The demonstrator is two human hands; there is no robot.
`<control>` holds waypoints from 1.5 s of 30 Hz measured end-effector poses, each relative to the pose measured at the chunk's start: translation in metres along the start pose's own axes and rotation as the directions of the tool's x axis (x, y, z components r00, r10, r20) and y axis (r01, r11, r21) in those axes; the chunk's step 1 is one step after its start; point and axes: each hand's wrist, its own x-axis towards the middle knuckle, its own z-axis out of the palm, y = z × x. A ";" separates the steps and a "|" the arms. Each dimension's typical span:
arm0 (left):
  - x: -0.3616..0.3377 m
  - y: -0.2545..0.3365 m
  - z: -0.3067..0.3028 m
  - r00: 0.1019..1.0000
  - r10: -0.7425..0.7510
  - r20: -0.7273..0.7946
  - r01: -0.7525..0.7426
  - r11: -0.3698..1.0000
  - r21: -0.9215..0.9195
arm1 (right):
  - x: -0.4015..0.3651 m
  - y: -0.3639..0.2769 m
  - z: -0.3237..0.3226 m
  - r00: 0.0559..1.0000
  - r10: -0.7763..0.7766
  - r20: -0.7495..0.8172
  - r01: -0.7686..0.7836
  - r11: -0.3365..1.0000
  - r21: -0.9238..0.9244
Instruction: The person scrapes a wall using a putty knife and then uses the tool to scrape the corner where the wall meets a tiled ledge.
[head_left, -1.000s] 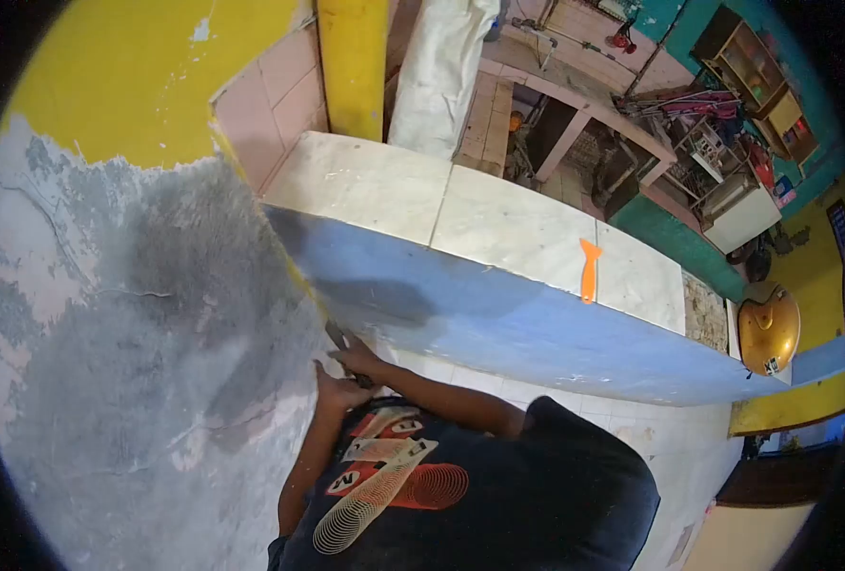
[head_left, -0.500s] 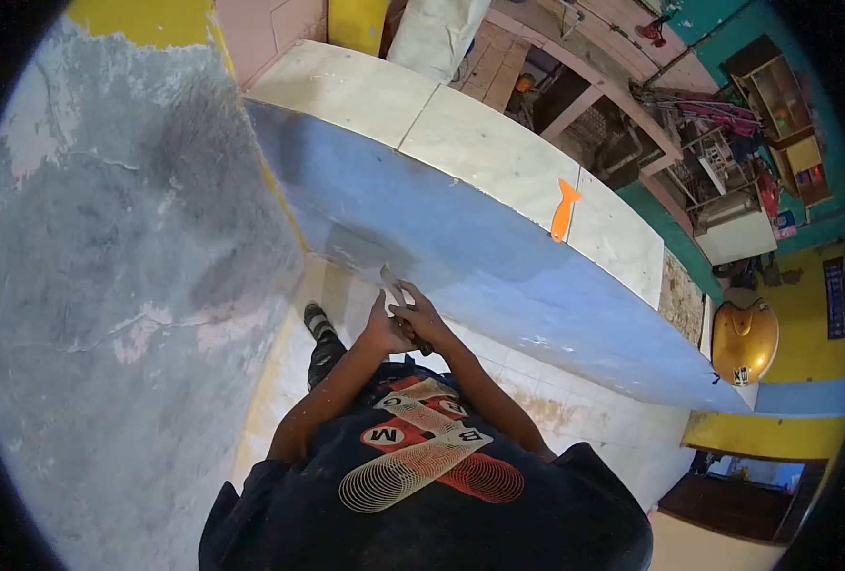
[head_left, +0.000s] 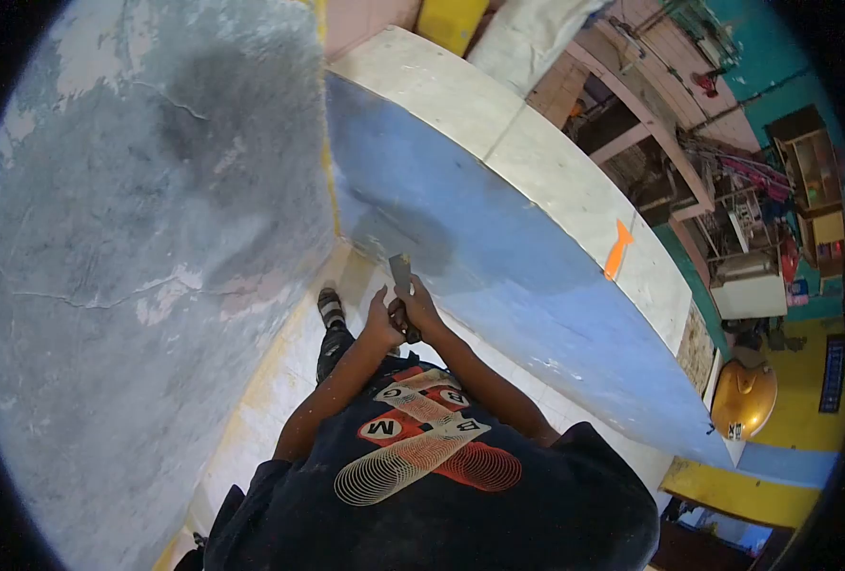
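In front of my waist, a putty knife points blade-up, its flat metal blade clear of my fingers. My right hand is closed round its dark handle, which the fingers mostly hide. Against the handle from the other side rests my left hand, partly closed on it, with one digit pointing up. Beyond the blade stands the blue-painted low wall, apart from the knife. An orange fish-shaped plastic tool lies on the white tiled ledge at the wall's top.
A grey, patchy plastered wall rises on the left, meeting the blue wall in a corner. Pale floor tiles lie below. A gold helmet is at the ledge's far right end. Shelves and clutter stand behind the ledge.
The view has shifted, so the walls and ledge sit differently in it. The putty knife has turned so that its blade shows broader and more upright. Both hands stay together at it.
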 end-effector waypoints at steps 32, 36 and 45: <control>-0.026 0.190 0.092 0.884 0.313 0.346 -0.281 0.949 -0.140 | 0.196 -0.133 0.135 0.907 -0.406 -0.110 0.332 0.853 -0.402; 0.029 0.198 0.046 0.523 0.566 0.637 -0.839 0.474 0.269 | 0.204 -0.127 0.134 0.863 -0.500 -0.066 0.386 0.739 -0.552; -0.020 0.194 0.082 0.672 0.488 0.557 -0.733 0.546 0.406 | 0.194 -0.156 0.140 0.912 -0.411 -0.017 0.342 0.780 -0.524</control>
